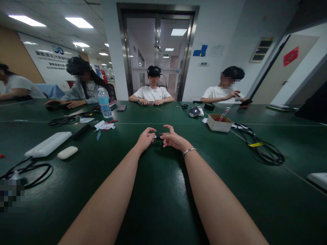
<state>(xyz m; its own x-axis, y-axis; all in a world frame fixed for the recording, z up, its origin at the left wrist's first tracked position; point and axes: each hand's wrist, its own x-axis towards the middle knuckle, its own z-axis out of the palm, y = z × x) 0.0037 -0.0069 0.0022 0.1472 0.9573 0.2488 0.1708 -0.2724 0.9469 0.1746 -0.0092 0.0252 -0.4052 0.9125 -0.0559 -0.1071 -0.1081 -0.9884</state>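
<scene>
Over the middle of the green table, my two hands meet at a small black and silver stick-like object [158, 136], too small to name. My left hand [146, 140] pinches its silver end, with the index finger curved above it. The black end sits in the grasp of my right hand [174, 139], whose index finger is raised away from it while the lower fingers curl beneath. A silver bangle [189, 151] circles my right wrist. Parts of the object are covered by my fingers.
Left of me are a white case [49, 144], a white oval item [67, 152], black cables [42, 175] and a water bottle [104, 103]. A small open box [219, 123] and coiled cable [265, 149] lie right. Several people sit around the table [158, 197].
</scene>
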